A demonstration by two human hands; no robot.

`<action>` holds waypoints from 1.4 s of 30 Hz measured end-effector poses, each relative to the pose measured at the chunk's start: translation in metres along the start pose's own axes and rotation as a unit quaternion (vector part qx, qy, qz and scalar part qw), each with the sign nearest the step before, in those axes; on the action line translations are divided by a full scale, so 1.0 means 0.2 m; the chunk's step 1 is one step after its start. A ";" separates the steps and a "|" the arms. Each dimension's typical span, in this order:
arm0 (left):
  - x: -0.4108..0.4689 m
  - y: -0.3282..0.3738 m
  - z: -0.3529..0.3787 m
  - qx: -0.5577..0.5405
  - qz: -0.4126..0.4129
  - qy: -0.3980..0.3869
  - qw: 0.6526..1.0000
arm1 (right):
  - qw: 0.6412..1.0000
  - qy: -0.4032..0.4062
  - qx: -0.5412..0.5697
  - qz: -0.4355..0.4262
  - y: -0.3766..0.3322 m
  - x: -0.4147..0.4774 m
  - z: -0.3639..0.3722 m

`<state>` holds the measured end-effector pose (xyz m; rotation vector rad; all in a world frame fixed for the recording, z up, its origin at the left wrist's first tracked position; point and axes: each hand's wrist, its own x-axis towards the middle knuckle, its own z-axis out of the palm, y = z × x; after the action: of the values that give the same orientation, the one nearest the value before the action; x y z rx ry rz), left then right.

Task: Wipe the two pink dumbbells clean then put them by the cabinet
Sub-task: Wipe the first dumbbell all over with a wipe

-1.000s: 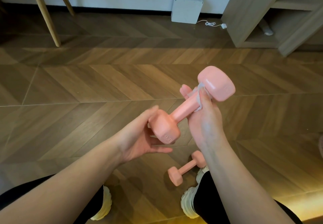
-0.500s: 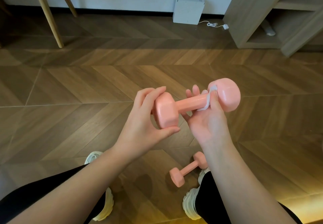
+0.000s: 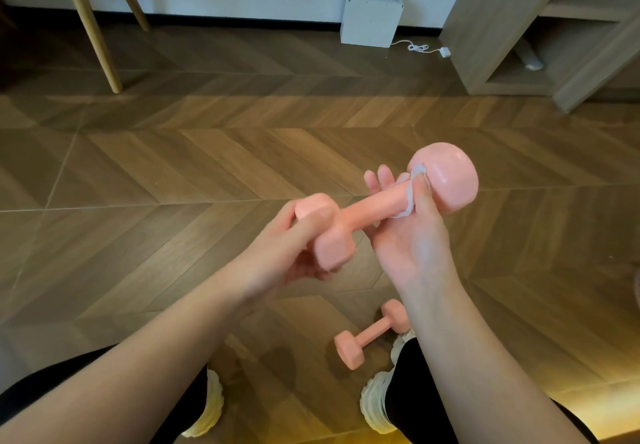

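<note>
A wooden cabinet [image 3: 519, 27] stands at the far right against the wall, with a white box [image 3: 370, 17] and its loose cable [image 3: 419, 48] just left of it and two slanted wooden legs [image 3: 93, 27] at the far left; the herringbone floor [image 3: 173, 166] between the person and the cabinet lies open, nothing barring the way. The left hand [image 3: 287, 246] is closed around the near head of the held dumbbell [image 3: 367, 208], fingers curled over its top. The right hand [image 3: 408, 235] cups the handle from below, its thumb pinching a small white wipe [image 3: 414, 190] against the handle just beside the far head, which shines wet. The second dumbbell [image 3: 367, 336] lies on the floor by the right shoe [image 3: 377, 405], partly hidden behind the right forearm. Compared with half a second ago, the held dumbbell has tilted, its far head higher and its near head lower, and the left hand's grip has slid over the top of the near head; the wipe sits at the same spot.
</note>
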<state>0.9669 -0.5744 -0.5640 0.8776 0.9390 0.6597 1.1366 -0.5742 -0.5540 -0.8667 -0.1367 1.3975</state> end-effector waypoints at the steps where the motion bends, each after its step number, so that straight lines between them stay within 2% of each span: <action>1: 0.00 0.00 -0.01 0.069 0.066 0.013 0.995 | 1.000 0.009 0.006 0.005 0.00 0.00 0.00; 3: 0.00 -0.01 -0.04 0.237 0.204 0.034 0.949 | 0.999 0.025 0.022 0.014 0.00 0.01 -0.01; 5: 0.00 -0.02 -0.06 0.380 0.327 0.031 0.865 | 0.999 0.033 0.028 0.019 0.00 0.02 -0.02; 6: 0.00 -0.03 -0.07 0.416 0.366 0.027 0.832 | 0.999 0.035 0.031 0.018 0.00 0.02 -0.02; 7: 0.01 -0.04 -0.07 0.427 0.381 0.022 0.820 | 0.999 0.036 0.035 0.016 0.00 0.02 -0.02; 8: 0.01 -0.05 -0.06 0.416 0.373 0.018 0.829 | 0.998 0.038 0.041 0.012 0.00 0.01 -0.02; 9: 0.01 -0.05 -0.05 0.378 0.337 0.018 0.862 | 0.998 0.041 0.047 0.007 0.00 0.01 -0.02; 11: 0.00 -0.05 -0.02 0.219 0.179 0.027 0.959 | 0.998 0.048 0.052 -0.005 -0.01 0.00 -0.02; 12: 0.00 -0.04 0.00 0.111 0.078 0.031 0.990 | 0.997 0.051 0.050 -0.009 -0.01 0.00 -0.02; 14: 0.01 -0.03 0.00 -0.052 -0.078 0.010 0.996 | 0.997 0.054 0.047 -0.012 -0.01 0.00 -0.02; 16: 0.01 -0.01 0.00 -0.102 -0.128 -0.025 0.986 | 0.997 0.053 0.049 -0.007 0.00 0.00 -0.02; 19: 0.01 -0.01 -0.01 -0.073 -0.083 -0.020 0.994 | 0.997 0.052 0.051 -0.001 0.00 0.00 -0.01; 22: 0.01 -0.01 -0.01 0.086 0.068 0.016 0.994 | 0.997 0.059 0.055 0.004 0.00 0.02 -0.02; 23: 0.01 -0.02 -0.02 0.176 0.148 0.028 0.973 | 0.996 0.060 0.062 0.009 0.00 0.02 -0.02; 25: 0.00 -0.04 -0.04 0.352 0.300 0.031 0.886 | 0.995 0.061 0.082 0.020 0.00 0.03 -0.03; 26: 0.00 -0.05 -0.05 0.403 0.353 0.027 0.844 | 0.994 0.061 0.093 0.022 0.00 0.03 -0.03; 27: 0.00 -0.06 -0.06 0.423 0.373 0.020 0.825 | 0.993 0.061 0.102 0.021 -0.01 0.03 -0.03; 28: 0.01 -0.07 -0.05 0.422 0.363 0.015 0.831 | 0.992 0.063 0.110 0.018 -0.01 0.03 -0.03; 29: 0.01 -0.07 -0.05 0.399 0.323 0.012 0.858 | 0.991 0.065 0.115 0.013 -0.01 0.03 -0.03; 31: 0.01 -0.06 -0.03 0.268 0.171 0.023 0.948 | 0.991 0.073 0.115 0.003 -0.01 0.03 -0.04; 32: 0.02 -0.05 -0.01 0.178 0.079 0.035 0.980 | 0.990 0.079 0.116 0.001 -0.01 0.03 -0.04; 34: 0.02 -0.03 -0.01 0.032 -0.073 0.025 0.997 | 0.989 0.090 0.120 0.000 -0.01 0.03 -0.04; 35: 0.02 -0.03 -0.01 -0.012 -0.112 0.006 0.994 | 0.988 0.092 0.122 0.003 -0.01 0.03 -0.04; 36: 0.02 -0.03 -0.01 -0.036 -0.126 -0.008 0.991 | 0.988 0.092 0.122 0.007 -0.01 0.03 -0.04; 38: 0.02 -0.04 -0.01 -0.028 -0.101 -0.003 0.995 | 0.989 0.091 0.116 0.016 -0.01 0.02 -0.03; 40: 0.03 -0.05 -0.01 0.036 -0.025 0.022 0.999 | 0.991 0.090 0.101 0.019 -0.01 0.02 -0.03; 42: 0.02 -0.06 -0.01 0.151 0.110 0.026 0.982 | 0.993 0.084 0.081 0.021 -0.02 0.02 -0.02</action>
<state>0.9685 -0.5767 -0.5767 1.2531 1.0135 0.7429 1.1430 -0.5715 -0.5569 -0.8511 0.1240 1.3486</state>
